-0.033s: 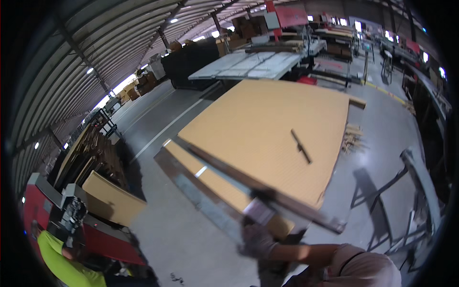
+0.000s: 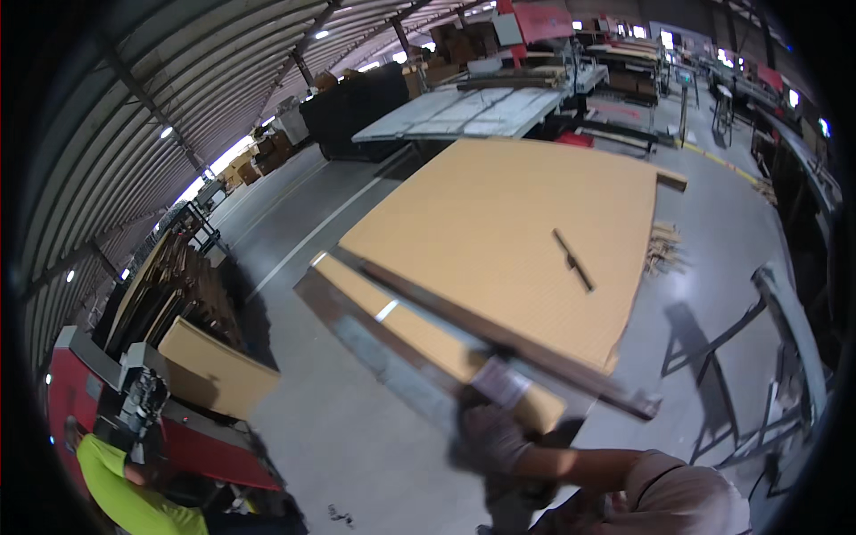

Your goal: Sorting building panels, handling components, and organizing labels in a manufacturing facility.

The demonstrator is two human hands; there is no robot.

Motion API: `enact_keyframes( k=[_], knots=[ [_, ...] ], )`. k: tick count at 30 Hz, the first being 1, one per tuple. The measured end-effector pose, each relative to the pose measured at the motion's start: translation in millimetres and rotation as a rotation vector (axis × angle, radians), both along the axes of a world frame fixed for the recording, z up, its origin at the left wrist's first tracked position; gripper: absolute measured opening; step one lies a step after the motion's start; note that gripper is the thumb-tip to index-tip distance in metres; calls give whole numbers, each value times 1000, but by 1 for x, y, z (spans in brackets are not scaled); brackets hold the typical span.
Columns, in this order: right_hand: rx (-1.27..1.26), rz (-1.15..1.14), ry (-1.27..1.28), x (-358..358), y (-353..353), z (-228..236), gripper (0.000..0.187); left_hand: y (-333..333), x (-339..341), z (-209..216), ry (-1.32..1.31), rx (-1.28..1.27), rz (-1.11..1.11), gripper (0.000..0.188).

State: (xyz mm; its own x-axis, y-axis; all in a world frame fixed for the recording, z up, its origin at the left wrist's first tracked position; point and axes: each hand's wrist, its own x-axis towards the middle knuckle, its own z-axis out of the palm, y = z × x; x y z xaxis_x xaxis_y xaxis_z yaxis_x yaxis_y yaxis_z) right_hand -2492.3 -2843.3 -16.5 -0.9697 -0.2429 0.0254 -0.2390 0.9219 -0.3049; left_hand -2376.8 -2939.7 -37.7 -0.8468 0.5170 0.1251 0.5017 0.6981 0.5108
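My right arm, in a light sleeve, reaches in from the lower right. My right hand (image 2: pixel 486 437), in a dark glove, is at the near end of a long, narrow cardboard-coloured strip (image 2: pixel 423 337). It lies beside a white label (image 2: pixel 501 382) on that strip. Motion blur hides the fingers, so their grip does not show. A white band (image 2: pixel 387 310) crosses the strip farther along. Beneath the strip runs a long grey-brown metal rail (image 2: pixel 370 343). I cannot make out my left hand.
A large tan sheet (image 2: pixel 499 223) on a dark-edged bench carries a short dark bar (image 2: pixel 572 260). Metal stands (image 2: pixel 713 392) are at the right, a pale table (image 2: pixel 464 116) behind. At the lower left, a person in a yellow-green shirt (image 2: pixel 134 495) works by a red machine (image 2: pixel 205 455).
The view has shifted slightly, so the bench and strip sit a little farther right. My right hand stays beside the label.
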Motion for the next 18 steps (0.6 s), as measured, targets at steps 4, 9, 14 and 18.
enact_keyframes(
  k=[4, 9, 14, 18],
  knots=[
    [-3, -289, 37, -21, -20, -3, 39, -113, -20, 16, -30, 16, 16, 64],
    [258, -396, 55, -55, -18, 6, 56, -237, -65, 33, -92, 36, 82, 59],
    [251, -473, 18, -127, -53, -18, 58, -334, -143, 35, -159, 82, 98, 54],
    [188, -474, 67, -181, -80, -21, 56, -400, -237, 54, -196, 135, 116, 50]
  ],
)
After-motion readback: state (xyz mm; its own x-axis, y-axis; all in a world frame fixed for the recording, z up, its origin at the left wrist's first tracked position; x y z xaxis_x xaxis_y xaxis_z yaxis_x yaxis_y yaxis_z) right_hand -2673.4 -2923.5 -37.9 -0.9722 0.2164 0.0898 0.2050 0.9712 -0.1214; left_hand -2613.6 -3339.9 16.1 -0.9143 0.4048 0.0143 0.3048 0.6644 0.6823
